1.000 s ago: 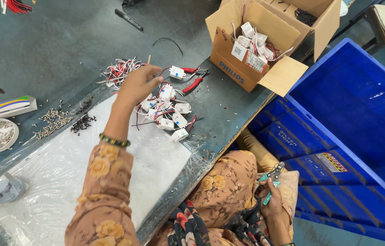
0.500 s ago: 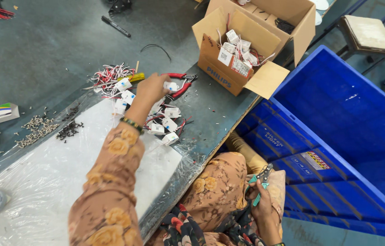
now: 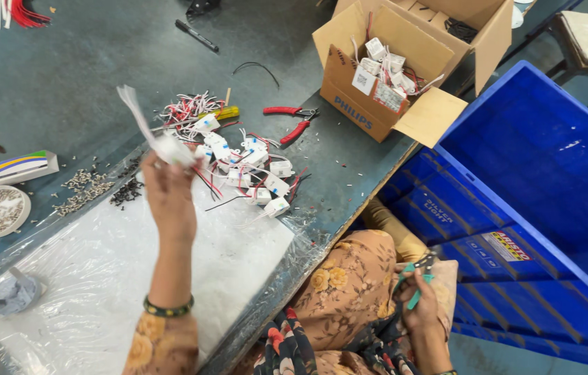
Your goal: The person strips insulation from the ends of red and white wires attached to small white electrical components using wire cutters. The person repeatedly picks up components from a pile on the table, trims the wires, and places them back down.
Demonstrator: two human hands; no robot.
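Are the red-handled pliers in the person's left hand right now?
No, the red-handled pliers lie on the grey table; the left hand holds a small white wired module.

The tabletop [image 3: 85, 83] looks matt and dull grey; a glossy, wrinkled clear plastic sheet [image 3: 99, 278] covers part of it. The box [image 3: 349, 76] is matt brown cardboard; the crate [image 3: 537, 180] is smooth blue plastic.

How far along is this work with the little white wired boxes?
Done: hard to tell; a cardboard box holds several white modules. In hand: the left hand lifts one white module by the pile, its wires raised, while the right hand holds green-handled cutters over the lap. Left: a pile of modules lies on the table.
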